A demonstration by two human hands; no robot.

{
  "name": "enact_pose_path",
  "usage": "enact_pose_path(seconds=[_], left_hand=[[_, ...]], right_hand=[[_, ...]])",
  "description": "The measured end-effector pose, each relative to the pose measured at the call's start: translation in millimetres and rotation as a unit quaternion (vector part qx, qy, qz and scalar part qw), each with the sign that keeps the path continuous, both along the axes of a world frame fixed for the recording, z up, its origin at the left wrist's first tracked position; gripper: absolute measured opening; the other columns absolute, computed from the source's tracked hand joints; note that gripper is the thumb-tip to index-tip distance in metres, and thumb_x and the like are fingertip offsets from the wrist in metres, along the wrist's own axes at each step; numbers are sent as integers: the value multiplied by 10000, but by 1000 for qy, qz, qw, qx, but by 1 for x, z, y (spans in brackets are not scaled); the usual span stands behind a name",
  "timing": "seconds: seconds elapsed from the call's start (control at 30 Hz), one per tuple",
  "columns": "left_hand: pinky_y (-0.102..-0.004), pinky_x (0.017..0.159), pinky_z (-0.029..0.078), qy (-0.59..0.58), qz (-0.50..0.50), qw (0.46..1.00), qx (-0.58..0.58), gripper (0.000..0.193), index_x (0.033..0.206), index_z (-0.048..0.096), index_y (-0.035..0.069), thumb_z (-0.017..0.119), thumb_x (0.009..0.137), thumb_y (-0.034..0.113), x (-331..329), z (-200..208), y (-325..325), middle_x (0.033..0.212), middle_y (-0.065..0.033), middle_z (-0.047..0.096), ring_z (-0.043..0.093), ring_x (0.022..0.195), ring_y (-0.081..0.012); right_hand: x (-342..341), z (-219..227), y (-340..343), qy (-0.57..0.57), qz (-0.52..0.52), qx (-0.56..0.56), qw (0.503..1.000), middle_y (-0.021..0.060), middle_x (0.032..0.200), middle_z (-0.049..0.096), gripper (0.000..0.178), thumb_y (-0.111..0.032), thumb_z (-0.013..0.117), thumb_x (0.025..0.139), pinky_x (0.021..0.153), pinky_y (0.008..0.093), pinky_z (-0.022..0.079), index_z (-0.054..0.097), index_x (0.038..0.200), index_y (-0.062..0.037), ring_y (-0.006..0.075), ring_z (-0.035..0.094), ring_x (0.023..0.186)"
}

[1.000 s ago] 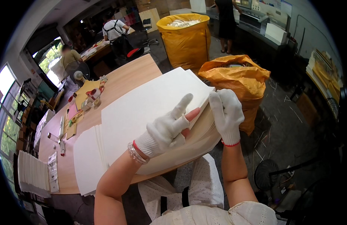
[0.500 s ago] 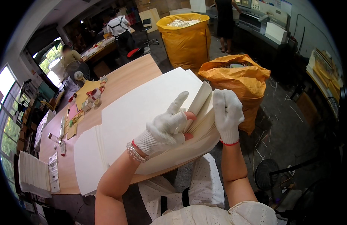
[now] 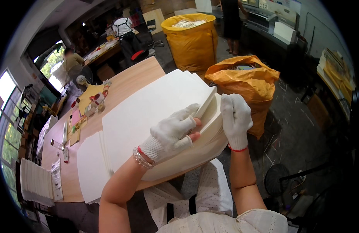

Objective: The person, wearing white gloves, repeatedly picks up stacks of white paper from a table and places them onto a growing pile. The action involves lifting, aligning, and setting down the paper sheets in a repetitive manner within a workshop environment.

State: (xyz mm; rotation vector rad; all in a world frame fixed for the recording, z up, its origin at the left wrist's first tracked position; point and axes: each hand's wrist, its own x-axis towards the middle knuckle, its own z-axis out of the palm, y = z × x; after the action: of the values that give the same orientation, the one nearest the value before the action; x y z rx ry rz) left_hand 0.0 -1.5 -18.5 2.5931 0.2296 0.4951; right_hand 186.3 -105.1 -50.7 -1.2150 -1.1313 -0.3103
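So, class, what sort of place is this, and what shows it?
Probably a paper workshop: large white sheets lie stacked on a table, and a tall orange sack holds pale scraps.

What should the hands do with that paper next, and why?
Maybe the left hand should ease the top sheets up a bit more: its bare fingertips are near their edge, a gap shows above the lower sheets, and the right hand is curled at the corner.

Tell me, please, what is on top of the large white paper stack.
On the white paper stack lies the white-gloved left hand; paper beneath it is covered.
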Motion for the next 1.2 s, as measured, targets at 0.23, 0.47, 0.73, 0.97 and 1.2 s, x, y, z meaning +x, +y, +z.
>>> enact_pose_path(seconds=[0.23,0.47,0.73,0.97,1.2], left_hand=[[-400,1039,469,19,24,999,-37,358,1119,671,11,789,801,126,0,8,-5,1576,-280,321,552,1289,-422],[-304,942,518,-44,-45,997,47,510,1288,644,68,626,787,-31,-1,-9,7,1542,-282,385,648,1193,-319],[-284,981,476,-91,-54,994,-16,632,1354,610,100,654,750,-84,-2,-22,11,1570,-275,344,455,1406,-319],[-313,998,475,-64,-72,995,-21,594,1296,655,88,632,738,-116,0,-12,8,1583,-275,323,477,1390,-345],[-341,997,485,11,-29,997,-70,485,1234,665,62,721,764,-45,4,5,-5,1535,-269,400,592,1267,-352]], right_hand=[[-1,-1,0,16,-5,-7,1000,108,664,476,210,-64,576,970,589,381,392,562,781,27,270,472,617],[-3,0,1,12,11,-3,1000,116,659,479,267,-85,603,975,592,382,393,533,741,21,264,465,606],[-4,0,4,13,-7,-4,1000,107,663,495,257,-67,607,965,571,381,383,533,736,23,262,465,592],[1,-3,0,12,10,-1,1000,105,664,506,234,-70,619,964,572,374,393,558,758,22,252,476,604],[-1,-4,2,27,-17,-3,999,109,645,481,244,-63,620,959,564,376,385,549,743,25,245,466,591]])
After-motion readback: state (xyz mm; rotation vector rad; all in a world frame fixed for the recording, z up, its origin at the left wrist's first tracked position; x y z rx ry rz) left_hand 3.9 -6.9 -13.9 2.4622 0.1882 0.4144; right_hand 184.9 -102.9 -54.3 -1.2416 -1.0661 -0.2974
